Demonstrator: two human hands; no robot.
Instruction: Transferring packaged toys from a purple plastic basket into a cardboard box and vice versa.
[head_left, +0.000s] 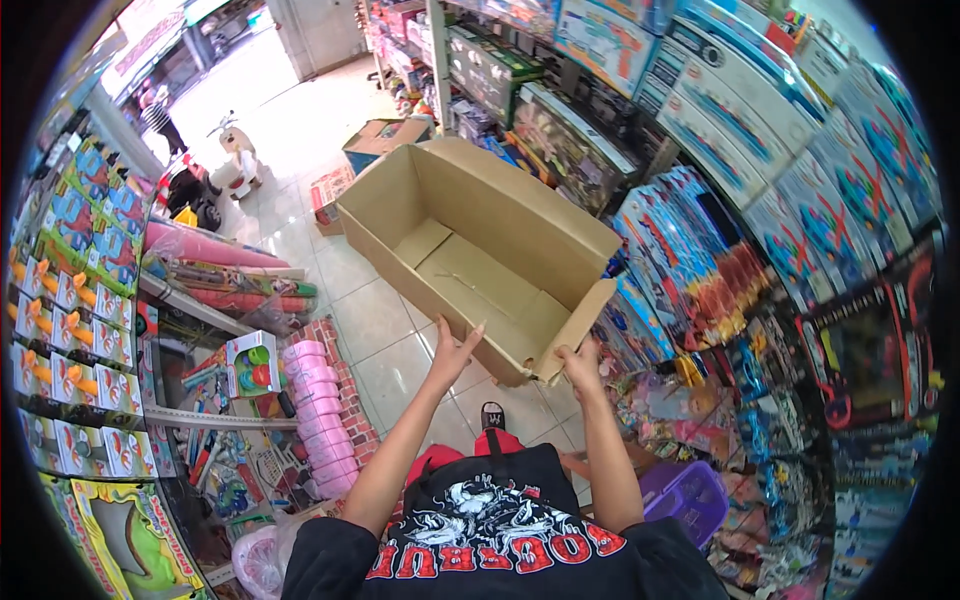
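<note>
A large brown cardboard box (470, 290), open at the top, is tilted in front of me, and only loose flaps and small scraps show inside it. My left hand (455, 352) supports its near long side, thumb and fingers spread against the wall. At the near right corner my right hand (580, 368) is closed on the box's edge, beside a folded-out flap (572, 335). Whether the box's underside touches anything is hidden.
Packed toy shelves (690, 250) line the right side. On the left are hanging toy packs (75, 340), pink rolls (320, 420) and wrapped rolls (230, 275). Smaller cartons (385, 140) stand beyond the box. A purple basket (690, 500) is near my right side; a scooter (236, 160) stands farther off.
</note>
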